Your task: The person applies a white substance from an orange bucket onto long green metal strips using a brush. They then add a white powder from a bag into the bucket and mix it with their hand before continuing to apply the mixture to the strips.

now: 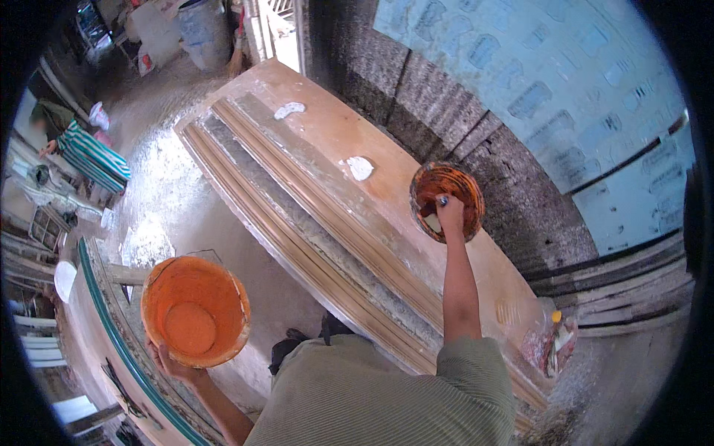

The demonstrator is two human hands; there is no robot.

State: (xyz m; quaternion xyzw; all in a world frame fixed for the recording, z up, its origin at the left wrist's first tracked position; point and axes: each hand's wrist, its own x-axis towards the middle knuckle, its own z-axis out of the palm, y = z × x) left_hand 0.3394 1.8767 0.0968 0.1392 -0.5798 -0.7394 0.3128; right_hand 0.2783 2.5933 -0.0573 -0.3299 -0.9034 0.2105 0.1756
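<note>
**Head view: orange bucket low on the left, small bowl worked on the right**

Head view, starting far left: a person in a green-and-white striped garment (93,154) stands well away across the wet, white-spattered floor (160,189), apart from the worker we follow. Closer in, a second bench with a green edge strip (111,316) runs along the lower left.

Now the left hand (172,366): arm out and low, fingers curled under the rim of the big orange bucket (195,311), pinching it from below. The bucket hangs beside the green-edged bench, mouth tilted up, and it looks empty, only an orange film inside.

Centre: the long moulding form (320,223) runs diagonally, with tan ribs and a grey channel. Two white plaster blobs (360,168) sit on its orange-brown top. The top looks coated already; the grey channel looks bare, so by my reckoning the coating is only partly done.

To the right, the right hand (448,215) reaches straight forward, arm fully extended, into the small round bowl (447,201) resting on the form's far edge, just beside the rough dark wall (476,126). The fingers are closed on a pale tool or rag (432,222) inside it; which, I cannot tell. Lower right, a clear bag of odds and ends (550,343) lies on the form's near end.
</note>
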